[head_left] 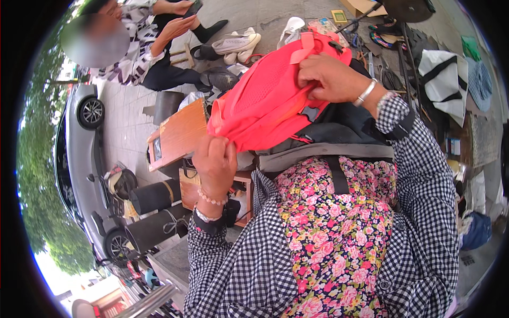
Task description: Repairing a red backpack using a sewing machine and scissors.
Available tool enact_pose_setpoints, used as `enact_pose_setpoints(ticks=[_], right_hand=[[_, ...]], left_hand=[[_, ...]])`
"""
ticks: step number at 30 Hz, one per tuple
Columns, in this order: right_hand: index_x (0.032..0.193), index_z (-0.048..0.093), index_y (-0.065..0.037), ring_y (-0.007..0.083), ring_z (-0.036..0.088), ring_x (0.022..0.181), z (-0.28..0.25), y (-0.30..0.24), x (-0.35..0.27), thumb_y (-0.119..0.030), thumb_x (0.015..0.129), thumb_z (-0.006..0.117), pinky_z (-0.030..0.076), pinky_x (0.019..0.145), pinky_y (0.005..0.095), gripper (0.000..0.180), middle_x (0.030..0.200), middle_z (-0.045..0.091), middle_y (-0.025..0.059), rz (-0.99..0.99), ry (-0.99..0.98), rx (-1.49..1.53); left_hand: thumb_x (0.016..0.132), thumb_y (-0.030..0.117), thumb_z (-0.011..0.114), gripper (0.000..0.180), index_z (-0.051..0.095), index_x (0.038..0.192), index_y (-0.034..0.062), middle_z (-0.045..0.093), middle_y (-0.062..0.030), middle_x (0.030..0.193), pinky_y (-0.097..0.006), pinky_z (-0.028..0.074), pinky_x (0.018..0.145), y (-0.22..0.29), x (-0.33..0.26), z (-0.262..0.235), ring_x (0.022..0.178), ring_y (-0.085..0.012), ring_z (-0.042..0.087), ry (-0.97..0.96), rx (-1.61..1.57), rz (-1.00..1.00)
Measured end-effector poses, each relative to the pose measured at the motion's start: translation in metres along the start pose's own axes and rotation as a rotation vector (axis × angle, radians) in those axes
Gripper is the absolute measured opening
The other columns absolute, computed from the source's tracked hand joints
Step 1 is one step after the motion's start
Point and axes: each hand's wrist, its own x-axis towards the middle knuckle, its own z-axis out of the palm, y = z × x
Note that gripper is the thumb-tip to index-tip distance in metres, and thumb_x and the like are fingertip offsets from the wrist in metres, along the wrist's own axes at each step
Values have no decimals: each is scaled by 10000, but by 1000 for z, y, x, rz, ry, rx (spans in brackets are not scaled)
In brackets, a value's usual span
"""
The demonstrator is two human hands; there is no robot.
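Observation:
A bright coral-pink backpack (265, 95) with mesh panels and straps lies across my lap, tilted up to the right. My left hand (214, 161) pinches its lower left corner, fingers closed on the fabric. Near the other end, my right hand (328, 79) grips the upper edge, with its fingertips curled into the fabric; what lies under them is hidden. Beneath the backpack, a dark apron or cloth with a grey band (328, 153) covers my lap. A wooden box (183, 132) stands just beyond my left hand.
A seated person (154, 47) holds a phone at the upper left. White shoes (238, 45) and several tools lie on the paving ahead. Dark rolls (156, 196) stand at the left, before a parked silver car (79, 169). A white-and-black bag (442, 79) is at the right.

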Motion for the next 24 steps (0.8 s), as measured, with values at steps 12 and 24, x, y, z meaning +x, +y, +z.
enact_pose_setpoints(ticks=[12,24], right_hand=[[797,564,-29,245,567,658,-48,-15,-2,19,638,567,448,577,285,166,745,568,96,33,767,-145],[903,543,-30,103,562,666,0,44,-75,-90,840,512,464,578,221,92,802,585,25,623,1216,987]], left_hand=[[608,30,617,157,493,690,76,472,-72,675,-364,371,510,25,27,26,586,-257,477,185,-25,131],[684,102,633,205,551,844,5,534,-70,790,-301,419,576,3,48,67,697,-205,516,324,-417,-62]])
